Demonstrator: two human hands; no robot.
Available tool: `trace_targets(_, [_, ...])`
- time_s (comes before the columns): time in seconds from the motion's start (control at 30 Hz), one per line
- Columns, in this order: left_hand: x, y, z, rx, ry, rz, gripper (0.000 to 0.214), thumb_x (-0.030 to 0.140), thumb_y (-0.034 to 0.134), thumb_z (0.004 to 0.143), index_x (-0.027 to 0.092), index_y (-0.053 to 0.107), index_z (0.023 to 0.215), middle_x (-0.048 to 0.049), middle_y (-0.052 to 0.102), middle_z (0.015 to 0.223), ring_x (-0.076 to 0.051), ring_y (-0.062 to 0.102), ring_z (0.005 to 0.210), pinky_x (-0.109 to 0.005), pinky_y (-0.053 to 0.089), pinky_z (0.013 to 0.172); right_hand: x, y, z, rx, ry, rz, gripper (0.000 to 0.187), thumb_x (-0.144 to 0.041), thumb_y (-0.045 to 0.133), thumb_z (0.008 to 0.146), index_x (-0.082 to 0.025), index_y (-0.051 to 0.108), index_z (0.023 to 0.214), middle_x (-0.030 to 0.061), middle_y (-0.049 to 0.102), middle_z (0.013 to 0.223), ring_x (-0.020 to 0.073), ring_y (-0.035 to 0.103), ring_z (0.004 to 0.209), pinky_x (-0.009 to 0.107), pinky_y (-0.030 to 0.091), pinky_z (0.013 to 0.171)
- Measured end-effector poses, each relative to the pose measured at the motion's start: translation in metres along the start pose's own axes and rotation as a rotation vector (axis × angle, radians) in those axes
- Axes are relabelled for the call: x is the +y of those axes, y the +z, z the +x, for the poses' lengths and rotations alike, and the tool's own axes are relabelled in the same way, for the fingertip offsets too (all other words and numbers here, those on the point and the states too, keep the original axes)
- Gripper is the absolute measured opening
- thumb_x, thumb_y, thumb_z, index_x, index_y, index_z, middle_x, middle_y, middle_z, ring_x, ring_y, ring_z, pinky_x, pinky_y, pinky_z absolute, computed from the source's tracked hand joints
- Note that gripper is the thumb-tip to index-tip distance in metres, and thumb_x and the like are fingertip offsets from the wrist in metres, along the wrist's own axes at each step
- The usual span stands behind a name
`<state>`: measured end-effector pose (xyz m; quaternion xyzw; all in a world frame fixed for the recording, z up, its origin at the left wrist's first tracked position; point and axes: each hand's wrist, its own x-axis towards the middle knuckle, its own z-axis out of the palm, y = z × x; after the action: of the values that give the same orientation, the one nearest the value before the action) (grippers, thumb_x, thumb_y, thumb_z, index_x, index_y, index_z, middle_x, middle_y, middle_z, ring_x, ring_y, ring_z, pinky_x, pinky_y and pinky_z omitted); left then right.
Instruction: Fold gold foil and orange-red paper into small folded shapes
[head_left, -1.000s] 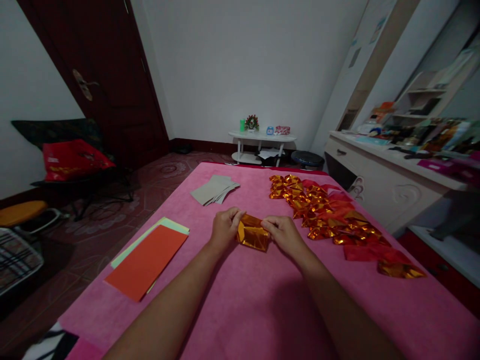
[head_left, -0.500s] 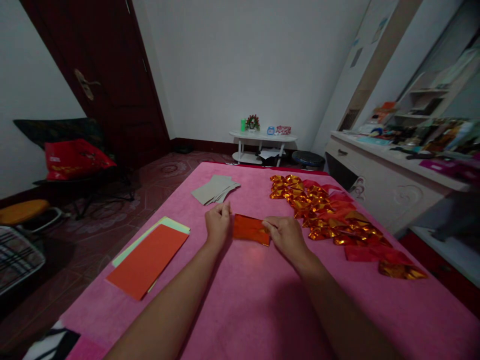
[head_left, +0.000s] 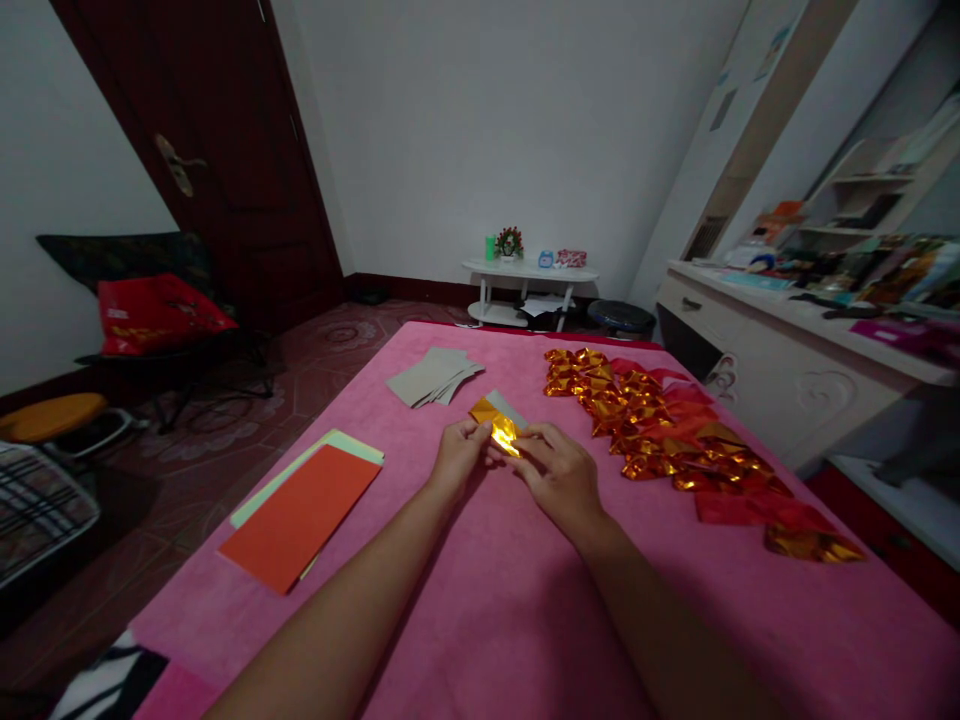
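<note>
Between my two hands is a sheet of gold foil paper (head_left: 504, 428), shiny on one side and grey on the other, with an edge folded over. My left hand (head_left: 457, 455) pinches its left end between thumb and fingers. At the right end, my right hand (head_left: 561, 470) grips it with fingers and thumb. The sheet is held above the pink cloth (head_left: 480, 600). A fanned stack of grey-backed sheets (head_left: 435, 377) lies just beyond my left hand. To the right of my right hand are rows of folded gold and red foil pieces (head_left: 637, 420).
Orange and pale green paper sheets (head_left: 304, 520) lie at the left of the table. A white side table (head_left: 529, 272) stands by the far wall. A cluttered dresser (head_left: 787, 340) is on the right. A red bag (head_left: 161, 315) rests on a chair at left.
The foil sheet, stretched flat before, is now folded over and turned, showing a bright gold strip and grey backing. My hands have come closer together, and both now hold it.
</note>
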<state>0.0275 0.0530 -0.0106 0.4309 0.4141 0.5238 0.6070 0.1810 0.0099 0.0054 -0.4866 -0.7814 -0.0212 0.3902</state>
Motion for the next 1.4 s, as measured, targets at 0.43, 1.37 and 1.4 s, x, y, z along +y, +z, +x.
trace_targets(0.43, [-0.004, -0.001, 0.001, -0.027, 0.029, 0.019, 0.041, 0.05, 0.068, 0.071, 0.011, 0.057, 0.069, -0.005, 0.063, 0.05, -0.011, 0.058, 0.041, -0.018, 0.038, 0.042, 0.02, 0.025, -0.004, 0.088, 0.457, 0.542, 0.035, -0.03, 0.066, 0.075, -0.02, 0.065, 0.109, 0.0011, 0.068, 0.077, 0.0146, 0.061, 0.064, 0.027, 0.051, 0.062])
trace_targets(1.37, [0.006, 0.002, -0.007, -0.145, 0.008, -0.071, 0.042, 0.04, 0.08, 0.06, 0.011, 0.068, 0.088, -0.0029, 0.067, 0.073, -0.011, 0.057, 0.059, -0.021, 0.043, 0.057, 0.001, -0.011, 0.01, 0.241, 0.138, 0.128, 0.023, -0.03, 0.059, 0.085, -0.025, 0.066, 0.106, 0.0077, 0.061, 0.114, 0.0239, 0.053, 0.11, 0.04, 0.042, 0.096])
trace_targets(1.4, [0.007, 0.002, -0.008, -0.183, 0.015, -0.047, 0.042, 0.04, 0.08, 0.061, 0.011, 0.069, 0.089, -0.0028, 0.067, 0.073, -0.01, 0.057, 0.059, -0.021, 0.042, 0.058, 0.003, -0.013, 0.012, 0.236, 0.151, 0.131, 0.029, -0.032, 0.06, 0.083, -0.024, 0.064, 0.111, 0.0085, 0.059, 0.118, 0.0249, 0.052, 0.113, 0.042, 0.041, 0.098])
